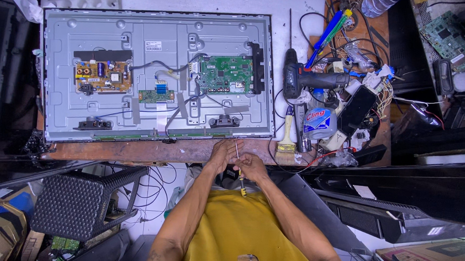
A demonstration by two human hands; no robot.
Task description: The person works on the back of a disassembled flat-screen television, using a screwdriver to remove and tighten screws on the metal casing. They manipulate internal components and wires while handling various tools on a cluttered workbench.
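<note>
Both hands sit at the near edge of the bench (132,153), just below the opened flat-panel TV (157,76) lying back-up. Right hand (251,167) is clamped on a thin screwdriver (239,169); yellow handle points toward the body, bare shaft runs up toward the panel's lower edge. Left hand (224,154) has fingers curled together around the shaft near the tip, steadying it.

Handling, as I judge it: the screwdriver is light and stiff, the shaft slick, so the handle is the place to hold; the shaft takes guiding only. The panel looks wide, thin and fragile, with the green main board (226,74), the tan power board (102,76) and ribbon cables exposed. I'd hold it by the metal frame edges, never the boards.

A cordless drill (307,78) and a paintbrush (286,142) lie right of the panel.
</note>
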